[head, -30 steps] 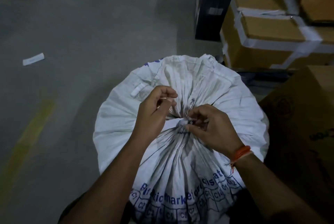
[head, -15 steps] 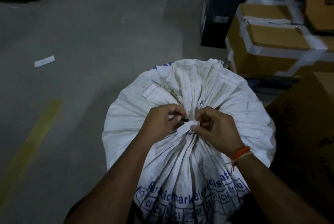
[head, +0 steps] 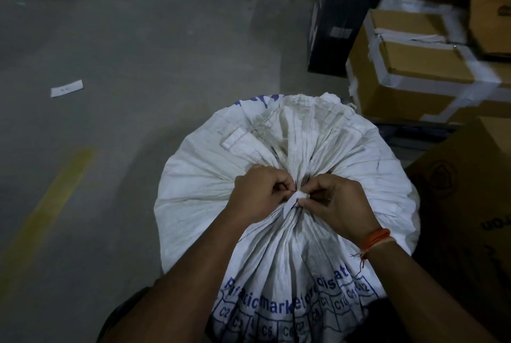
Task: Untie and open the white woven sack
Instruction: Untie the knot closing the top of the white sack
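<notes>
A full white woven sack (head: 199,187) with blue printing stands upright on the floor in front of me. Its mouth is gathered into a bunch and bound by a white tie strip (head: 293,200) at the neck. My left hand (head: 258,194) pinches the tie from the left, fingers curled shut. My right hand (head: 336,205), with an orange thread on the wrist, pinches the same tie from the right. The knot itself is mostly hidden by my fingers. The loose sack top (head: 307,126) fans out beyond the tie.
Taped cardboard boxes (head: 409,77) are stacked at the right, with a dark box (head: 337,19) behind them and another carton (head: 464,204) close to the sack's right side. Grey concrete floor (head: 138,52) at left carries a yellow line (head: 52,201) and a white paper scrap (head: 66,88).
My left hand has come down from the gathered top to the tie, and both hands now pinch it close together. The view has shifted slightly.
</notes>
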A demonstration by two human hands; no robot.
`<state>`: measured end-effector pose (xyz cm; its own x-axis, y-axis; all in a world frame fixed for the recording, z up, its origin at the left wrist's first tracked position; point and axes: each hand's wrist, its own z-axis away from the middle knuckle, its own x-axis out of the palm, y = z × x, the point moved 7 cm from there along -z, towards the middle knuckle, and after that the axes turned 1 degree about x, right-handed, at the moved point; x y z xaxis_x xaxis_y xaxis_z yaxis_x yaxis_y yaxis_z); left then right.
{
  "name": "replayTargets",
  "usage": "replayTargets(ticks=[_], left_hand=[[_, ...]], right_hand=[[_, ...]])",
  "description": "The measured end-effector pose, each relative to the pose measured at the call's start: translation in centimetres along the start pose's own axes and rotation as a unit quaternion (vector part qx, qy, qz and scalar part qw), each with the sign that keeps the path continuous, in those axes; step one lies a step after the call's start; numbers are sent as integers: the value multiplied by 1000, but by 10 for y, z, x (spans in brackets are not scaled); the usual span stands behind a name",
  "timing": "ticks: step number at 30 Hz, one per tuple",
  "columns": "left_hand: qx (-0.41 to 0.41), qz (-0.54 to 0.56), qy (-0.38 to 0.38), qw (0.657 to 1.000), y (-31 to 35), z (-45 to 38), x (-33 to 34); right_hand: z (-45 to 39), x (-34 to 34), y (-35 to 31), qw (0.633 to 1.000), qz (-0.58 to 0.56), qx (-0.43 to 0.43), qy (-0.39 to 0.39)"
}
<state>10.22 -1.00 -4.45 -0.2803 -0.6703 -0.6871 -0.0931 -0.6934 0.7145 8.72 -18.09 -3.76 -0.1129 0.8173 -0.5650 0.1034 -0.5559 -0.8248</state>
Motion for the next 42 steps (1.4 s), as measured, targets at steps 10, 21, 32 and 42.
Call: replayTargets(ticks=[10,21,32,42], left_hand=[[-2,40,18,999,2,0,10],[-30,48,25,998,7,4,16],[-70,45,32,996,6,10,12],[-62,33,11,997,5,9,8]], right_hand=[[3,0,10,999,-45,28,2],[6,3,12,999,-47,13,25],[4,2,13,999,-31,3,20],[6,2,7,1000,-11,-24,9]])
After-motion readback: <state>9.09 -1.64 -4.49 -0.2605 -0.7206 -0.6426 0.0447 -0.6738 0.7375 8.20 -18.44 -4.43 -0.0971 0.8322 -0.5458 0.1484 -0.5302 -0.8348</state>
